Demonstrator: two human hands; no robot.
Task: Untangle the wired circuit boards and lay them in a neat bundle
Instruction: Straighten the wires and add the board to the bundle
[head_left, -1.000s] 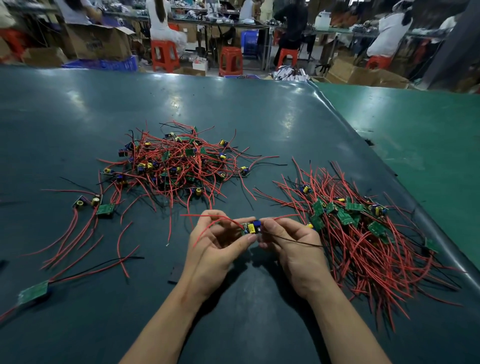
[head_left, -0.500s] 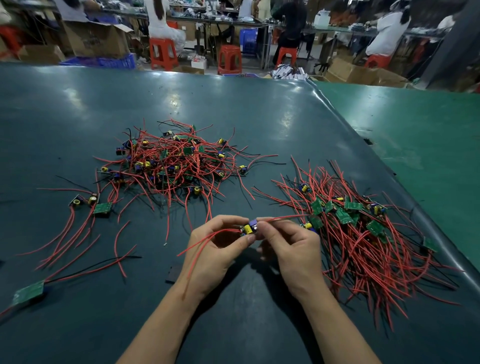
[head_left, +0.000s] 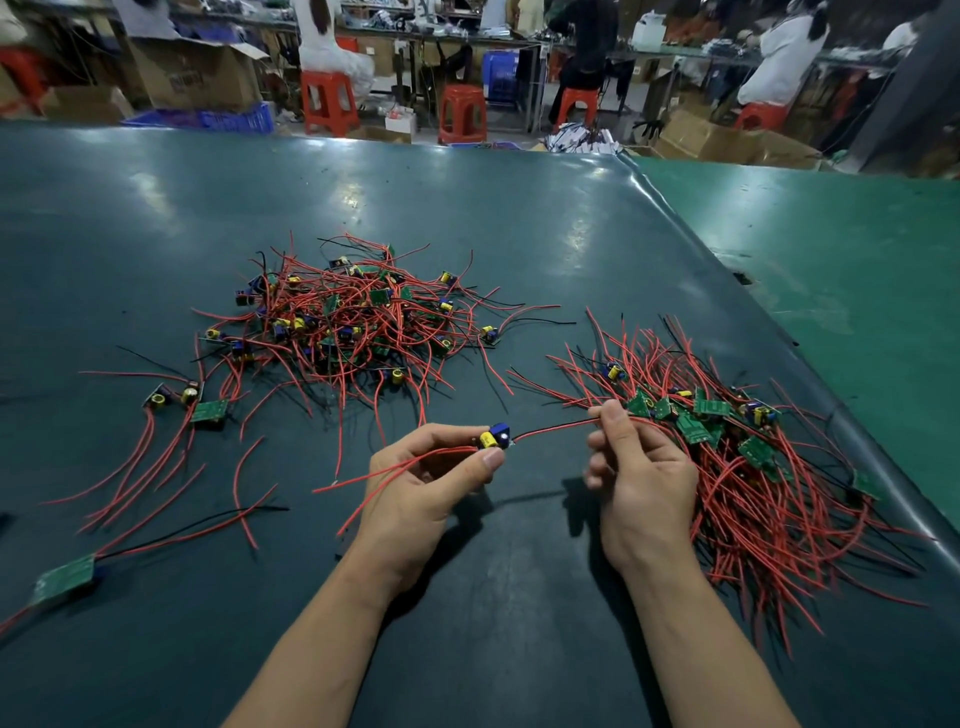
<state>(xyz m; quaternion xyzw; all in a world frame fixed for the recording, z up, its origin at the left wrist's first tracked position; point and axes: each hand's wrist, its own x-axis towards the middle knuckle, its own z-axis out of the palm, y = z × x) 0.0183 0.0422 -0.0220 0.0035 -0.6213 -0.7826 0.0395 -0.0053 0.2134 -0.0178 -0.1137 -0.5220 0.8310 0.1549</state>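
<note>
My left hand (head_left: 426, 483) pinches a small circuit board (head_left: 496, 436) with yellow and blue parts; red wires trail from it to the left. My right hand (head_left: 636, 467) pinches the red and black wires (head_left: 556, 428) that run rightward from that board, stretched between both hands above the table. A tangled pile of wired boards (head_left: 353, 322) lies behind my left hand. A laid-out bundle of boards with red wires (head_left: 737, 457) lies under and right of my right hand.
The dark green table (head_left: 156, 208) also carries loose wired boards at the left (head_left: 208, 413) and one near the front left edge (head_left: 65, 577). A lighter green table (head_left: 857, 270) adjoins on the right. People, red stools and cardboard boxes fill the background.
My hands have moved apart: the right hand slid rightward along the wires away from the board, drawing them straight. The left hand keeps holding the board.
</note>
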